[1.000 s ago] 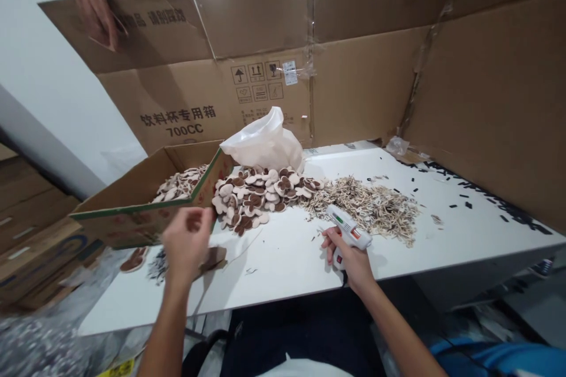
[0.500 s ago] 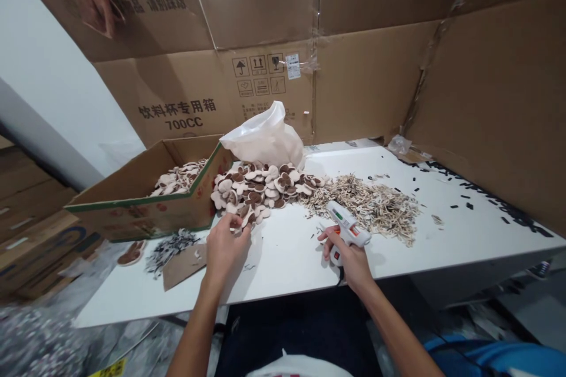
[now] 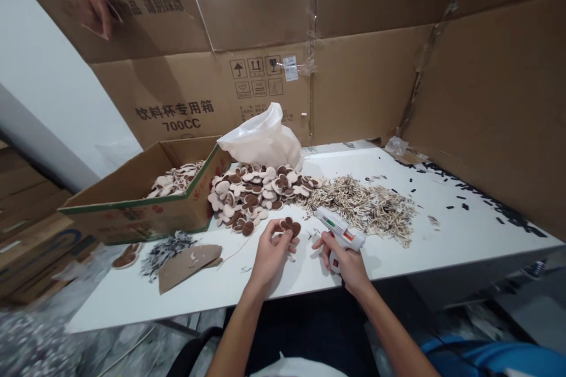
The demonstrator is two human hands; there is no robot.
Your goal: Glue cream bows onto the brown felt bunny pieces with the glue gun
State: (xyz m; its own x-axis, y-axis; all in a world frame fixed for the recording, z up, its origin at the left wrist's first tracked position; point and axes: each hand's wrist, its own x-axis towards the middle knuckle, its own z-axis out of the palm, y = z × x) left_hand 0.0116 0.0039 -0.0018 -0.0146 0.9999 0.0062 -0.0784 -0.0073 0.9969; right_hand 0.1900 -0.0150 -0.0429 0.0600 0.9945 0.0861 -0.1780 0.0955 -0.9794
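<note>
My left hand [image 3: 270,252] pinches a small brown-and-cream felt piece [image 3: 289,226] just above the white table [image 3: 283,274]. Close to its right, my right hand [image 3: 344,256] grips a white glue gun [image 3: 339,228] whose nozzle points left toward that piece. Behind my hands lies a heap of similar felt pieces [image 3: 252,191]. To the right of that heap spreads a pile of thin pale strips [image 3: 367,206].
An open cardboard box [image 3: 132,212] holding more felt pieces stands at the left. A white plastic bag [image 3: 265,141] sits behind the heap. A scrap of cardboard [image 3: 186,265] and dark shreds [image 3: 165,247] lie front left. Tall cardboard walls [image 3: 362,76] surround the table; another person's hand [image 3: 91,2] grips the top left.
My left hand went from the box edge to the felt heap, took one piece, and brought it rightward next to the glue gun. My right hand shifted slightly left with the gun.
</note>
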